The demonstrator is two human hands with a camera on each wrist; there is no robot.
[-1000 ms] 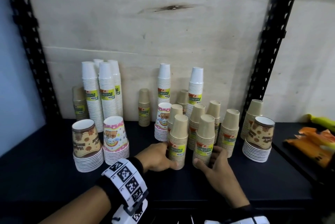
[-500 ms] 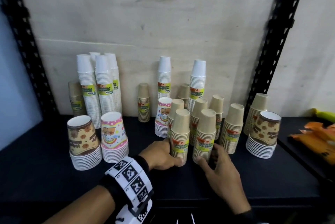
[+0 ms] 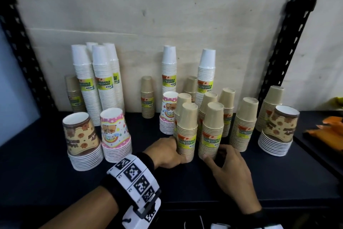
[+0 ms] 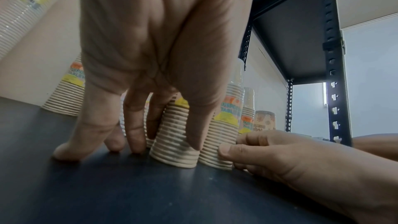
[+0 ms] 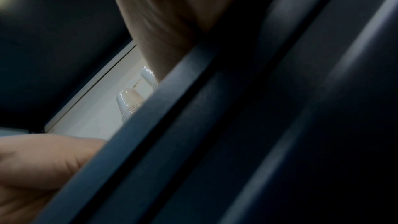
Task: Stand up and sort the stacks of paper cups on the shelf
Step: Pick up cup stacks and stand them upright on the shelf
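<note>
- The left hand (image 3: pixel 167 151) holds the bottom of a tan cup stack (image 3: pixel 187 130) on the dark shelf (image 3: pixel 46 176). In the left wrist view its thumb (image 4: pixel 194 130) presses the front of this stack, and the other fingers (image 4: pixel 133 129) reach down its far side with their tips on the shelf. So the stack is pinched between thumb and fingers.
- The right hand (image 3: pixel 231 171) holds the bottom of a second tan cup stack (image 3: pixel 211 132), which stands just right of the first one and touches it at the bottom. The thumb presses the front rims, and the fingers curl round the right side.
- Both stacks stand upright, with the cups upside down, near the front middle of the shelf.
- Behind these two stacks stand more tan stacks, close together.
- Left of the left hand stand a pink cup stack (image 3: pixel 116 136) and, further left, a brown picture cup stack (image 3: pixel 82 139).
- Far behind them, by the back wall, stand tall white cup stacks (image 3: pixel 92 84). Two more white ones stand behind the tan group.
- Right of the right hand stand one tan stack and another brown picture stack (image 3: pixel 278 132).
- A white band with black square marks (image 3: pixel 134 176) is on the left wrist.
- The right wrist view is mostly dark and blurry, so the fingers cannot be told from it.
</note>
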